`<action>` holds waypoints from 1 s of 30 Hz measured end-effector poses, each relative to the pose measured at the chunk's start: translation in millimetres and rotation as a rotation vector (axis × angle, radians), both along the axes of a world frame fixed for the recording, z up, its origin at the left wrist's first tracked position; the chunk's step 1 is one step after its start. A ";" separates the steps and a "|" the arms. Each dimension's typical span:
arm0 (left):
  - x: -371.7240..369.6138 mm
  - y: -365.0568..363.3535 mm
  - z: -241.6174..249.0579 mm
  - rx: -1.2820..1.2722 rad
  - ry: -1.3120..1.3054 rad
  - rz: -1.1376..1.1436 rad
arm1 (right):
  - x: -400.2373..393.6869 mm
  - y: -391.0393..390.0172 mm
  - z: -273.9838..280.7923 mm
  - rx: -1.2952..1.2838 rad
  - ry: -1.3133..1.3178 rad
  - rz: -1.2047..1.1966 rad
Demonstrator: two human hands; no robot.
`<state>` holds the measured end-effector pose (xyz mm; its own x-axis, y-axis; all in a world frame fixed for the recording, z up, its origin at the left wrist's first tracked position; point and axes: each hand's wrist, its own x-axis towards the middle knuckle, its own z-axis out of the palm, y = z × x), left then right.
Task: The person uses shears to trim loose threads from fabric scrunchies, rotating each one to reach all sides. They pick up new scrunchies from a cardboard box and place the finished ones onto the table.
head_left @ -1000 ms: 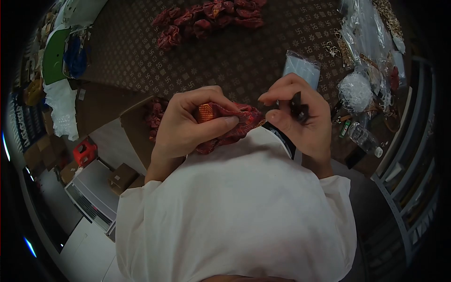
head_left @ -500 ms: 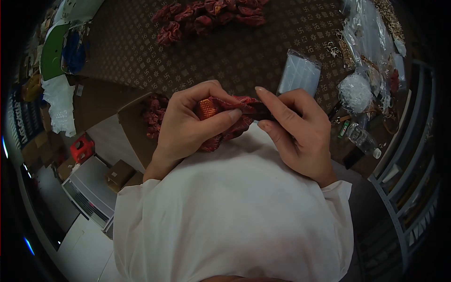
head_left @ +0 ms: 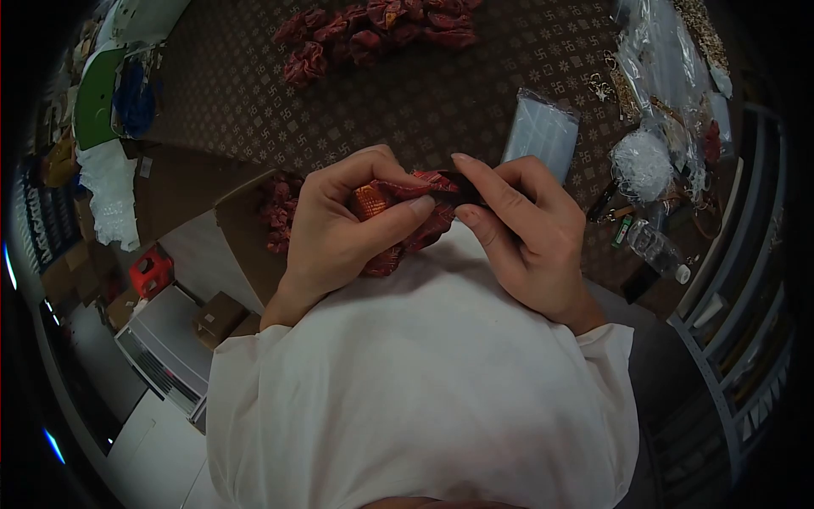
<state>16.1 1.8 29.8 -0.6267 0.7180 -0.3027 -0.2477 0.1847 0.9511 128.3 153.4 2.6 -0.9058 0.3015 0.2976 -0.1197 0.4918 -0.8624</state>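
Close in front of my white shirt, a small red patterned cloth piece [head_left: 428, 233] with an orange woven patch is bunched up. My left hand [head_left: 339, 225] pinches its upper edge between thumb and forefinger, the remaining fingers curled behind. At the cloth's right end, my right hand [head_left: 530, 229] has its thumb and fingers closed around a dark part, which seems to belong to the same piece. The index fingertip rises above that dark part and the thumb lies below it. What exactly sits between the right fingers is partly hidden.
Gathered red cloth pieces [head_left: 373, 34] lie on the brown patterned table cover [head_left: 246, 102]; more fill a cardboard box [head_left: 242, 225] at left. At right are a clear plastic packet [head_left: 543, 131], white stringy bundle [head_left: 642, 165], clear bottle [head_left: 657, 250] and metal rack [head_left: 708, 365].
My right hand has shifted slightly left and up, closer to my left hand, and its fingers have tilted a little. My left hand keeps its pinch on the cloth.
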 end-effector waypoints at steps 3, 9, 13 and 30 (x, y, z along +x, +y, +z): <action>0.5 0.2 1.3 -0.009 -0.035 0.024 | 0.2 -0.4 -0.1 -0.035 0.002 0.000; -0.1 0.0 0.2 -0.008 -0.004 0.012 | -0.8 -1.0 -1.5 -0.045 0.024 -0.002; -0.1 0.5 0.7 -0.016 0.020 0.007 | -1.5 -1.9 -1.6 -0.069 0.003 -0.007; -3.6 -2.6 -4.2 0.028 0.165 -0.067 | -2.7 12.6 -7.4 -0.585 -0.026 -0.112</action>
<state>12.5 -0.9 25.6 -0.6169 0.7664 -0.1793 -0.0763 0.1685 0.9827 125.6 166.0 -4.7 -0.8637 0.5030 0.0310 -0.0692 -0.0574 -0.9959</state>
